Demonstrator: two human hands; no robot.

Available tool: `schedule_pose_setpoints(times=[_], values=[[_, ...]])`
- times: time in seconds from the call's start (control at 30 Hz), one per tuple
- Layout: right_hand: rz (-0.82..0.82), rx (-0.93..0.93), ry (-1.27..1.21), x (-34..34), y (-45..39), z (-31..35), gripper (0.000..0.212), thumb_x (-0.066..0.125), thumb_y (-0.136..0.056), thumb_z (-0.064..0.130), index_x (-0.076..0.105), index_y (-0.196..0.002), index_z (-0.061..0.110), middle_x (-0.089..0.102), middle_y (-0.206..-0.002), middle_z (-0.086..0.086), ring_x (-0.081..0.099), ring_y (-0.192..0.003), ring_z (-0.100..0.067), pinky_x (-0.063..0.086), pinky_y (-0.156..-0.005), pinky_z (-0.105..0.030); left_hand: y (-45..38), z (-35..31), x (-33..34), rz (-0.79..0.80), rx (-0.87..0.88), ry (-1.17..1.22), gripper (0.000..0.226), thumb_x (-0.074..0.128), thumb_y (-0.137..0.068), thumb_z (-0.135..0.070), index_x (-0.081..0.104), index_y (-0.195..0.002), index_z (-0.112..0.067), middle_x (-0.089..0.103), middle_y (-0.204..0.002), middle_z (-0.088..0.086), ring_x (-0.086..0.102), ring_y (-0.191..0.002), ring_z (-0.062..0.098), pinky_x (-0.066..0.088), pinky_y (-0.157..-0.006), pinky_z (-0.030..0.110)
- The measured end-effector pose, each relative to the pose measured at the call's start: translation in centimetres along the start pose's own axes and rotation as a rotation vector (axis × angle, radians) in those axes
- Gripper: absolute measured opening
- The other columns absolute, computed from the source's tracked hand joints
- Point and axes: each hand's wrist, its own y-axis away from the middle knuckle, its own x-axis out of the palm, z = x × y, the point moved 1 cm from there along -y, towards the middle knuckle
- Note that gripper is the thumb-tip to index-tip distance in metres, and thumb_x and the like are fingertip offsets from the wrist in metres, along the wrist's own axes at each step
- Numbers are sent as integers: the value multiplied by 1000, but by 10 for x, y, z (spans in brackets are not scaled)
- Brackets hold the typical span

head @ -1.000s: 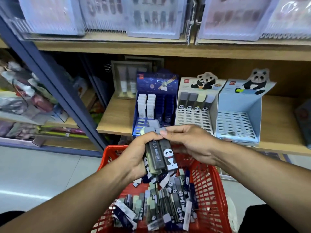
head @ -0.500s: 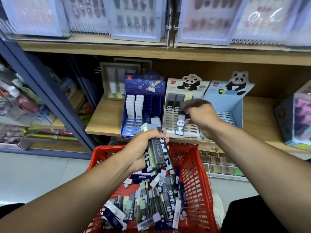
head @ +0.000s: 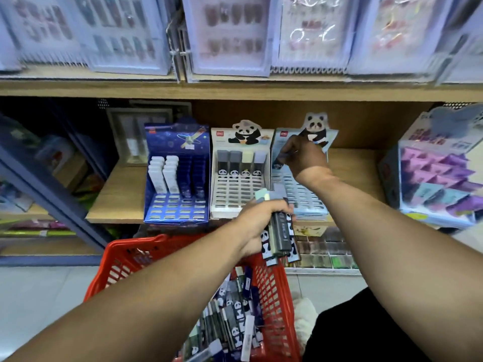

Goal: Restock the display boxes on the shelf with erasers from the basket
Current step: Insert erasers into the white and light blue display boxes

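My left hand point(head: 257, 220) is closed around a bundle of panda erasers point(head: 280, 232), held upright above the red basket point(head: 125, 257). Several more erasers point(head: 235, 322) lie loose in the basket. My right hand point(head: 304, 155) reaches into the light-blue panda display box point(head: 304, 197) and grips one dark eraser point(head: 279, 162) at the box's top-left slot. To its left, the white panda display box point(head: 235, 194) has a single row of erasers point(head: 241, 163) at the top. Left of that, the dark-blue space display box point(head: 180, 205) carries two columns of white erasers point(head: 163, 173).
The boxes stand on a wooden shelf point(head: 117, 194). A purple-patterned box point(head: 439, 176) sits at the right of it. Packs of press-on nails point(head: 230, 35) hang above. A blue shelf post point(head: 49, 194) slants at the left. A lower tray of small items point(head: 324, 250) lies under the shelf.
My right hand took one eraser from the bundle, carried it up past the white panda box and now holds it at the light-blue box. My left hand rose slightly.
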Motion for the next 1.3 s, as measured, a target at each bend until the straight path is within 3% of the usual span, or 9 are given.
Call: schedule_pose_setpoints(times=[0.1, 0.2, 0.37, 0.43, 0.57, 0.7, 0.87, 1.17, 1.3], values=[[99, -68, 59, 2, -2, -5, 27, 64, -87, 1, 59, -76, 25, 63, -75, 10, 62, -79, -15, 41, -67, -24, -10, 0, 19, 3, 2, 13, 46, 69, -82, -4, 63, -127, 1, 72, -90, 14, 71, -60, 17, 55, -53, 28], [156, -109, 69, 1, -4, -9, 25, 61, -88, -2, 62, -80, 21, 70, -83, 3, 67, -82, -15, 50, -73, -24, -17, 0, 24, 8, -27, 14, 46, 66, -84, -4, 61, -129, 2, 71, -85, 12, 69, -57, 16, 55, -50, 28], [185, -136, 80, -7, -4, -13, 24, 62, -87, -5, 63, -80, 17, 71, -84, 2, 60, -68, 0, 38, -55, -2, -18, 8, 25, 14, -100, -34, 35, 64, -86, -9, 66, -120, -4, 70, -77, 9, 66, -52, 17, 55, -50, 26], [185, -137, 78, -10, -5, -16, 22, 63, -87, -4, 63, -81, 16, 71, -85, 1, 57, -68, 6, 38, -53, -4, -18, 12, 25, -1, -99, -51, 41, 65, -85, -8, 64, -126, -1, 70, -77, 10, 66, -52, 18, 55, -49, 27], [200, -135, 73, -11, -6, -16, 21, 65, -89, -1, 62, -81, 18, 68, -86, 2, 63, -77, -11, 42, -64, -21, -16, 17, 26, -5, -92, -59, 41, 65, -86, -8, 64, -126, -3, 72, -74, 9, 67, -53, 16, 55, -51, 26], [193, -107, 79, -8, -6, -17, 19, 62, -91, 1, 66, -85, 18, 69, -85, 4, 61, -73, -4, 41, -63, -17, -14, 17, 26, -10, -97, -68, 40, 66, -87, -8, 63, -126, -3, 72, -73, 8, 67, -54, 15, 55, -51, 26], [46, -57, 141, 0, -13, -15, 22, 59, -95, 6, 78, -102, 13, 71, -116, -3, 66, -106, -23, 48, -87, -24, -12, 16, 28, -27, -104, -62, 44, 67, -86, -7, 62, -129, -3, 71, -73, 10, 67, -51, 18, 55, -48, 29], [-46, -8, 356, 4, -8, -6, 34, 51, -95, 9, 76, -104, 30, 72, -112, -6, 65, -100, -32, 48, -79, -31, -12, 15, 28, -10, -128, -71, 23, 67, -85, -8, 61, -107, -11, 69, -72, 9, 65, -51, 18, 56, -50, 29], [5, 94, 454, 12, -11, -9, 27, 49, -98, 13, 73, -110, 17, 69, -114, -11, 66, -103, -33, 45, -75, -32, -13, 13, 25, 5, -147, -81, 18, 67, -85, -11, 63, -103, -11, 70, -73, 7, 65, -54, 18, 56, -54, 28]])
